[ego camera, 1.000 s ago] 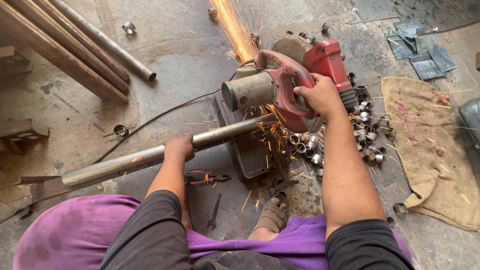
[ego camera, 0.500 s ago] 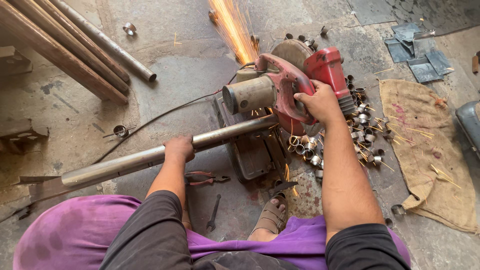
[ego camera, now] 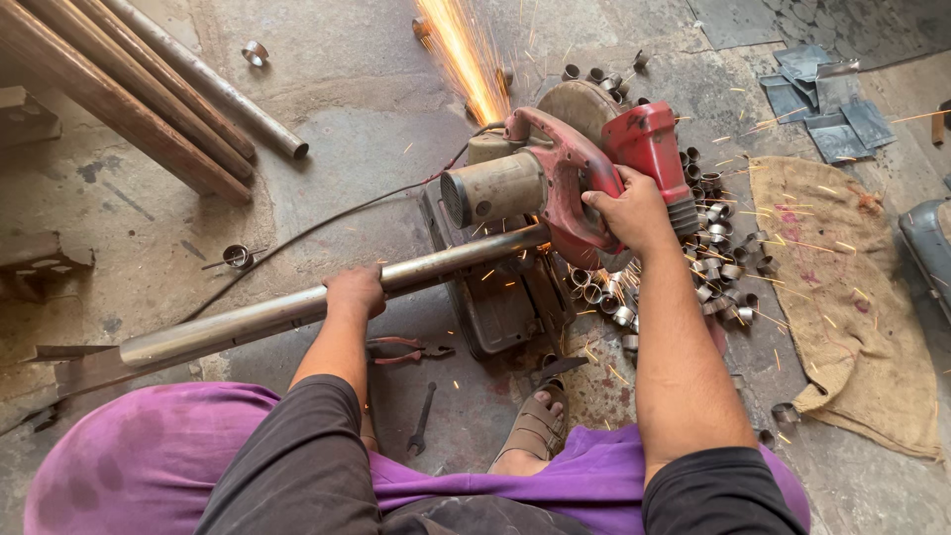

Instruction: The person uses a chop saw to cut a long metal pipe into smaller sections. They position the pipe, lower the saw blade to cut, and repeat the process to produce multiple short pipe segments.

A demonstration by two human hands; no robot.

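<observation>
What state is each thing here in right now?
Chop saw: pressed down, throwing sparks.
Steel pipe: lying across the saw's base, being cut.
Left hand: gripping the pipe.
Right hand: closed on the saw's red handle.
Cut rings: piled loose on the floor.
Pliers: lying idle.

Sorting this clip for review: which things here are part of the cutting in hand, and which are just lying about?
In use:
- chop saw, right hand on its handle
- steel pipe, left hand holding it
- cut rings piled beside the saw
- sparks

Lying about:
- spare pipes
- pliers
- spanner
- burlap sack
- sheet-metal scraps
</observation>
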